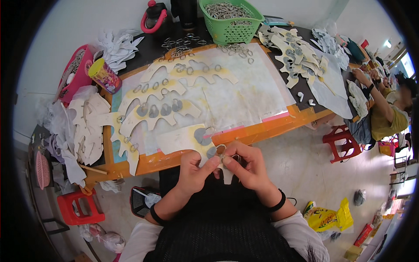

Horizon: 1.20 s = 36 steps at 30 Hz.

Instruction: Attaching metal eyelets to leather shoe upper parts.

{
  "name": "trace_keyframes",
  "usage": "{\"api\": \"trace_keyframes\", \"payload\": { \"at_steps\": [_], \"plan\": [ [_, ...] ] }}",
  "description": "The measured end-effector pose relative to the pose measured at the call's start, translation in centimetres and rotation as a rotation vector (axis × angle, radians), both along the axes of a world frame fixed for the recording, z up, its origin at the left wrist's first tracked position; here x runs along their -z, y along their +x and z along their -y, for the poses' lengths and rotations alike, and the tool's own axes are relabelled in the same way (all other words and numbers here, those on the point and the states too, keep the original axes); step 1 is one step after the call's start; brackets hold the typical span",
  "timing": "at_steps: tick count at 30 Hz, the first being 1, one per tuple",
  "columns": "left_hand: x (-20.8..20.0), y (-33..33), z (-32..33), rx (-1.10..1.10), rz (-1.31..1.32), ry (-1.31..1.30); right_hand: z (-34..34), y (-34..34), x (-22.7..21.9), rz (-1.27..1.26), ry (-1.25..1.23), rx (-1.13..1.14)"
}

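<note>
A cream cut-out piece (176,139) with scalloped edges lies partly on the table and juts over its front edge between my hands. My left hand (194,172) grips its near part, with the thumb beside a grey round patch (202,136). Thumb and fingers of my right hand (246,168) pinch the same piece close to a metal ring (221,149); the fingertips hide the exact contact. Behind my left hand lies a similar cut-out (192,109) with several grey patches folded around rings. More cut-outs with loose rings on them lie farther back.
Loose metal rings (181,46) lie near a green basket (218,28) full of rings. A pink basket (70,89) and a yellow-purple tub (104,75) stand left. Cut-outs pile up right (297,52). Red stools (80,207) stand below. Another person's arm (380,105) is at far right.
</note>
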<state>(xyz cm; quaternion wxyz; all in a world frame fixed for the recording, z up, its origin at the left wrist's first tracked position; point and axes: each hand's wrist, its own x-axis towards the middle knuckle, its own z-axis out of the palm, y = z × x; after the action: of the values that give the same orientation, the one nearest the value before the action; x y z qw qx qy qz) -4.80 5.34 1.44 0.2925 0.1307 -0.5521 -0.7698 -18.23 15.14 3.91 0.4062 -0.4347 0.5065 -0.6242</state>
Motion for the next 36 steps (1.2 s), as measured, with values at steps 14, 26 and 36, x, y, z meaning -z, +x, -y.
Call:
{"api": "trace_keyframes", "payload": {
  "at_steps": [14,26,36],
  "plan": [
    [0.7,-0.3,-0.9,0.005,-0.058,0.151,-0.3,-0.6,-1.0,0.135,-0.006,-0.049],
    [-0.1,-0.6,-0.4,0.013,-0.148,0.427,-0.2,-0.8,1.0,-0.347,-0.221,0.034],
    [0.1,-0.6,-0.4,-0.035,-0.13,0.338,-0.7,-1.2,0.8,-0.339,-0.235,0.057]
  ]
}}
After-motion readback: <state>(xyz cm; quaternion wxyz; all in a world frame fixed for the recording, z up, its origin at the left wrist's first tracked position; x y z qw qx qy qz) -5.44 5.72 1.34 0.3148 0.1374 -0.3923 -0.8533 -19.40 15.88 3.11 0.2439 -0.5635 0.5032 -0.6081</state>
